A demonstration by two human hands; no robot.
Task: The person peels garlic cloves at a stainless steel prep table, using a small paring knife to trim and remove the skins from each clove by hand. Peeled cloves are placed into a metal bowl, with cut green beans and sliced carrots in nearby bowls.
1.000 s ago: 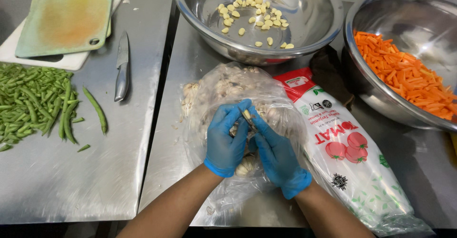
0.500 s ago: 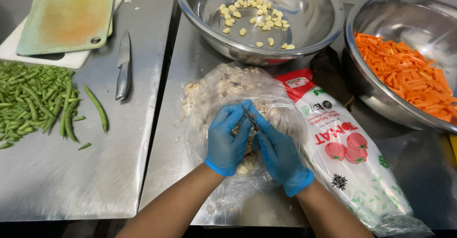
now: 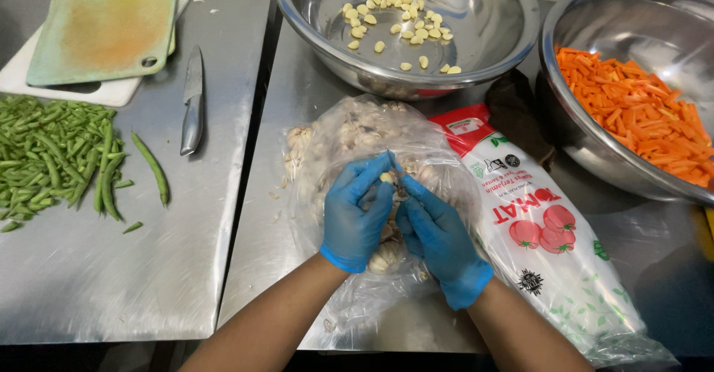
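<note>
A small pale garlic clove (image 3: 386, 178) sits pinched between both gloved hands, just above a clear plastic bag (image 3: 349, 138) of unpeeled garlic lying on the steel bench (image 3: 149, 268). Beside it on the right lies a long white packet (image 3: 550, 246) with a red end and tomato pictures. The left hand (image 3: 355, 216) and right hand (image 3: 439, 238) have fingers curled almost shut on the clove

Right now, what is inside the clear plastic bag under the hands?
The bag holds garlic bulbs and loose skins. Both gloved hands, left and right, cover its middle, so what lies there is hidden.
</note>
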